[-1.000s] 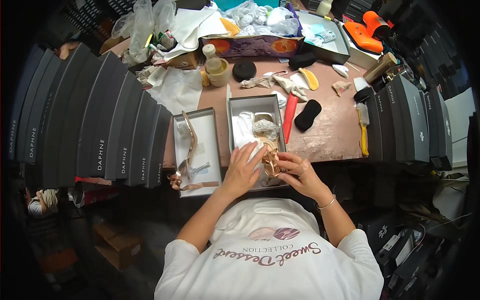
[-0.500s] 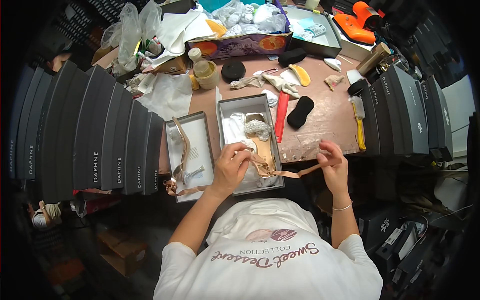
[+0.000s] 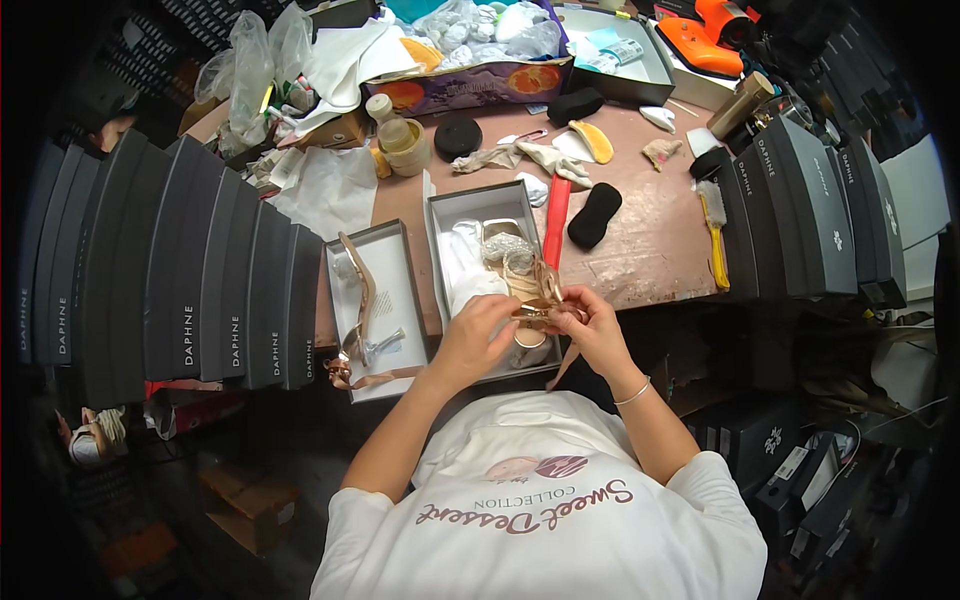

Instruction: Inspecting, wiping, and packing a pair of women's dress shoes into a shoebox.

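Note:
An open grey shoe box (image 3: 437,225) lies before me with a tan sandal (image 3: 529,338) inside, bubble wrap and white paper tucked about it. My left hand (image 3: 474,338) is over the box, its fingertips closed on the sandal's rose-gold ribbon (image 3: 548,283). Opposite it, my right hand (image 3: 597,327) pinches the same ribbon, which loops up between the hands; a tail hangs below the right one. Fingers cover part of the sandal. To the left, the box lid (image 3: 408,262) holds a second sandal (image 3: 366,285) on its side, with a coiled ribbon and a small clear packet.
Stacks of dark shoe boxes stand left (image 3: 205,270) and right (image 3: 790,230). Beyond the box lie a red strip-like tool (image 3: 556,222), a black sponge-like pad (image 3: 595,215), rags and a glue bottle (image 3: 403,145). A yellow-handled brush (image 3: 714,232) rests at the right.
My right hand has moved left, from holding the ribbon stretched out to the side to meeting my left hand over the box. The ribbon now loops up between them.

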A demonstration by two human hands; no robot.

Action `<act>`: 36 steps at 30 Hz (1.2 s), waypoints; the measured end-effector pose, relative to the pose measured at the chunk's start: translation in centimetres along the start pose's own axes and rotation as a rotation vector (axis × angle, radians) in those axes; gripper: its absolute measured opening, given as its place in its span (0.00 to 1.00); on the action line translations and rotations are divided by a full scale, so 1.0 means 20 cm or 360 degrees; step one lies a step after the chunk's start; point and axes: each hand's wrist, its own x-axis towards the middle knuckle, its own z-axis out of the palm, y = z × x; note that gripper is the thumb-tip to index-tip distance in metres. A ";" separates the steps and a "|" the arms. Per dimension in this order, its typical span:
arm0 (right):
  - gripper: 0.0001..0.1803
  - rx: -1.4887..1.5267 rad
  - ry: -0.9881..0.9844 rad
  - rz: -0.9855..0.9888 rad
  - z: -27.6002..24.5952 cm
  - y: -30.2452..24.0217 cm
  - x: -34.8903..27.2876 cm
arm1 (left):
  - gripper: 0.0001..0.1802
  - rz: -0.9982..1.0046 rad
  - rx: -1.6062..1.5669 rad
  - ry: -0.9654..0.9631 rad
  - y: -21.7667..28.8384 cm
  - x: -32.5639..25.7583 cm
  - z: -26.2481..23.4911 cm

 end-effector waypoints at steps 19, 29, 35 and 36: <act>0.26 -0.0033 -0.0147 -0.0073 0.07 0.02 -0.11 | 0.08 -0.0561 -0.0771 0.0021 0.01 -0.02 0.08; 0.22 -0.0573 -0.0235 -0.0058 0.09 -0.06 0.05 | 0.08 -0.0334 -0.1510 0.0196 -0.02 0.10 0.07; 0.16 0.0714 0.0098 0.0095 0.07 0.01 0.06 | 0.09 -0.0176 -0.1500 0.0284 0.01 0.20 0.01; 0.15 0.0799 0.0136 0.0071 0.07 0.02 0.05 | 0.09 -0.0187 -0.1548 0.0280 0.01 0.20 0.00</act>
